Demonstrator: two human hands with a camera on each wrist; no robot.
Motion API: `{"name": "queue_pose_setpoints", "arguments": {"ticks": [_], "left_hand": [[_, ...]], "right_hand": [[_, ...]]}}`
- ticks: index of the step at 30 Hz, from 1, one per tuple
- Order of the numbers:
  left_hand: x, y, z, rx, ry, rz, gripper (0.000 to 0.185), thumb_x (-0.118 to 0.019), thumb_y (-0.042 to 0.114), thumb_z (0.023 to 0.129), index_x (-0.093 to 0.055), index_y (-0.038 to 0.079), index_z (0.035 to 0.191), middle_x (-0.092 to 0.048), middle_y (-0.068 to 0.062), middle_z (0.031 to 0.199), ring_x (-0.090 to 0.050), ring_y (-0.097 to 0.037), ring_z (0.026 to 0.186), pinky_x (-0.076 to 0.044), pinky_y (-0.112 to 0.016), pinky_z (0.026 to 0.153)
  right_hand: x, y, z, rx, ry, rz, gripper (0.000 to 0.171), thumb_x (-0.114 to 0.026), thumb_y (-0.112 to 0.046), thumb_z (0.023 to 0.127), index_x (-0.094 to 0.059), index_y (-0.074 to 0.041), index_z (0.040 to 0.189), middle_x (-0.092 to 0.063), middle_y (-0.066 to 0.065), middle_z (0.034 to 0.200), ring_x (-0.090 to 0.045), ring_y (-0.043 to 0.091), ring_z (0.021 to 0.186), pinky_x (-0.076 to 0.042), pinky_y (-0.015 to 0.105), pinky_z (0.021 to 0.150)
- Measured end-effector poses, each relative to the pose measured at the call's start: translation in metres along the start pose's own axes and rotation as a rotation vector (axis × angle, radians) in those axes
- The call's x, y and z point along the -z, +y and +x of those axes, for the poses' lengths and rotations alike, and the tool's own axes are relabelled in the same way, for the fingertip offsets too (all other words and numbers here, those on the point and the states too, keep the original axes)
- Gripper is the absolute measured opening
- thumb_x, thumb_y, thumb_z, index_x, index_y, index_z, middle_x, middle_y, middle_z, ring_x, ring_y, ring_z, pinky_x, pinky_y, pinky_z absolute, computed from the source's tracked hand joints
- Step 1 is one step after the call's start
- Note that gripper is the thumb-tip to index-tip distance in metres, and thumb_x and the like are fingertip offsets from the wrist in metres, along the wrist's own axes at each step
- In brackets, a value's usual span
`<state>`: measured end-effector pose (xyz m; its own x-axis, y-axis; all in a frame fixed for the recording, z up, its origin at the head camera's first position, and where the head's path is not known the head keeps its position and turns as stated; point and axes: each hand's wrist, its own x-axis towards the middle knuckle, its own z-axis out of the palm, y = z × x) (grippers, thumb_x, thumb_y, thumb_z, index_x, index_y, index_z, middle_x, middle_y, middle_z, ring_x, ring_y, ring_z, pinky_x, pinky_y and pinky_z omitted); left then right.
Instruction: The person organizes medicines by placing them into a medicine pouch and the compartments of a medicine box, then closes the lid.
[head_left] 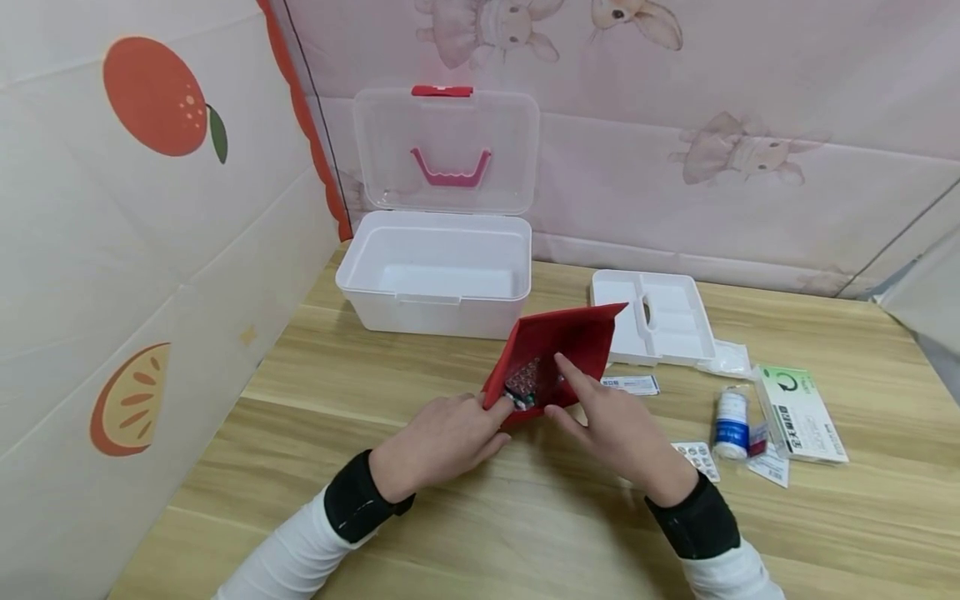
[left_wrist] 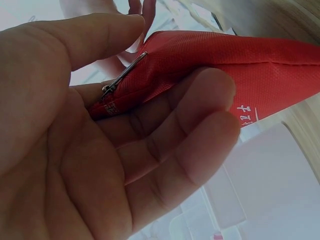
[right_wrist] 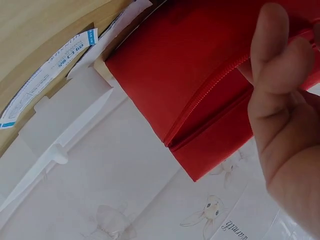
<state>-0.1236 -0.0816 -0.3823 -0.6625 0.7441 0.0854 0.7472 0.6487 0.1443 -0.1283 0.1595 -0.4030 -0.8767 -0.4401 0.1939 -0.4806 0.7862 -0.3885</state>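
Holding a red zip pouch (head_left: 558, 350) between them, both hands sit close together over the middle of the table (head_left: 465, 533). The left hand (head_left: 442, 437) pinches the pouch's near left corner beside the metal zip pull (left_wrist: 122, 75), thumb above and fingers curled beneath. The right hand (head_left: 618, 429) grips the right side of the mouth, its forefinger laid along the opening, where small packets show inside. Beyond the hands stands an open white storage box (head_left: 435, 275), lid up. Right of the pouch, just past the right hand, lie a white tray insert (head_left: 652, 317), a small bottle (head_left: 731, 425), a green-and-white packet (head_left: 798, 412) and blister strips (head_left: 697, 457). Bare wood lies on the near side of both hands and off to the left.
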Motion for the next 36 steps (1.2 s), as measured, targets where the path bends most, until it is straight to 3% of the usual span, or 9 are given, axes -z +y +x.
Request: {"name": "queue_pose_setpoints", "arguments": {"ticks": [9, 20, 29, 36], "left_hand": [[0.0002, 0.0001, 0.0004, -0.007, 0.005, 0.006, 0.026, -0.068, 0.027, 0.095, -0.056, 0.008, 0.108, -0.061, -0.003, 0.074, -0.054, -0.009, 0.057, -0.045, -0.022, 0.050], [0.0009, 0.0011, 0.0007, -0.003, 0.002, -0.006, 0.028, -0.068, 0.027, 0.095, -0.056, 0.009, 0.112, -0.065, -0.004, 0.080, -0.056, -0.009, 0.060, -0.046, -0.022, 0.052], [0.0006, 0.0008, 0.0014, 0.001, -0.022, 0.001, 0.026, -0.067, 0.028, 0.096, -0.057, 0.009, 0.111, -0.065, -0.004, 0.082, -0.055, -0.009, 0.063, -0.046, -0.022, 0.054], [-0.0010, 0.0007, 0.0015, -0.007, -0.019, 0.011, 0.027, -0.067, 0.029, 0.096, -0.057, 0.009, 0.111, -0.065, -0.005, 0.082, -0.059, -0.011, 0.064, -0.049, -0.024, 0.054]], "right_hand": [[-0.0003, 0.0008, -0.0019, 0.056, 0.027, -0.017, 0.051, -0.072, -0.026, 0.092, -0.057, -0.007, 0.138, -0.070, 0.016, 0.117, -0.069, 0.020, 0.075, -0.059, 0.037, 0.072], [0.0023, -0.0021, -0.0020, 0.102, 0.001, 0.026, 0.030, -0.072, -0.026, 0.092, -0.070, -0.011, 0.118, -0.074, 0.003, 0.099, -0.065, 0.013, 0.073, -0.055, 0.029, 0.068], [0.0045, -0.0033, -0.0024, 0.150, -0.090, 0.062, 0.031, -0.068, -0.032, 0.094, -0.070, -0.018, 0.122, -0.073, -0.001, 0.106, -0.060, 0.010, 0.076, -0.049, 0.026, 0.068], [0.0044, -0.0034, -0.0022, 0.111, -0.103, 0.102, 0.033, -0.069, -0.030, 0.094, -0.070, -0.014, 0.123, -0.073, -0.002, 0.103, -0.061, 0.013, 0.075, -0.048, 0.025, 0.067]]}}
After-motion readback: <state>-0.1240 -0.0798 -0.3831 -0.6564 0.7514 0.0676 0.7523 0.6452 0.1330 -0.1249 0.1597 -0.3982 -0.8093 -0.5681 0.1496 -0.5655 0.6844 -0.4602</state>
